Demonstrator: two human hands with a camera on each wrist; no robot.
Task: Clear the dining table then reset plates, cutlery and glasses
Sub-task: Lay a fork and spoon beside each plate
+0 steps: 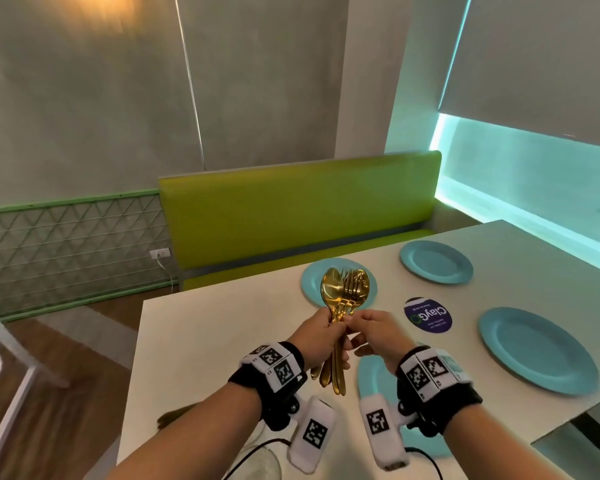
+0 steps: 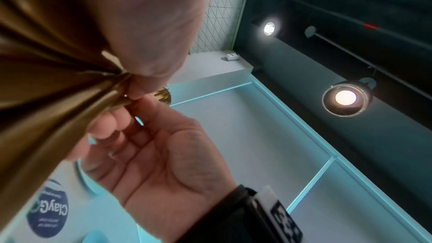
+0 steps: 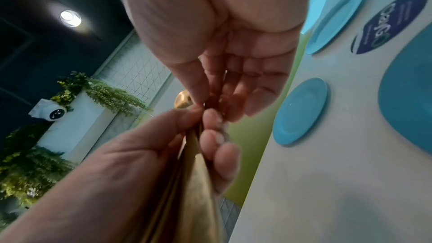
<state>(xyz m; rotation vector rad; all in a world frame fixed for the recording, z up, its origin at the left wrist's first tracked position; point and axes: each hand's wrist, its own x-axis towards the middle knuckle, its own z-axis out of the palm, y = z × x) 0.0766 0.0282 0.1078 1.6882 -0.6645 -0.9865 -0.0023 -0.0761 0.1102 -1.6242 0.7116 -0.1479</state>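
step: resetting, plates are down, cutlery's next
left hand [image 1: 321,336]: fist wrapped round the gold cutlery bundle [image 1: 343,292]
right hand [image 1: 371,332]: fingers pinching one handle
next: tug one piece free, lay it beside a blue plate [image 1: 537,349]

Dim room washed in cool teal light from a window strip [image 1: 520,174] at right; a warm glow smears the upper left wall. Ceiling spotlights [image 2: 345,97] flare in the wrist views (both heavily curved at the edges), and nearby gold cutlery [image 2: 46,84] blurs.

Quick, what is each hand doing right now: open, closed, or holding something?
Left hand: grips the cutlery bundle.
Right hand: pinches one piece of that bundle with thumb and fingers.
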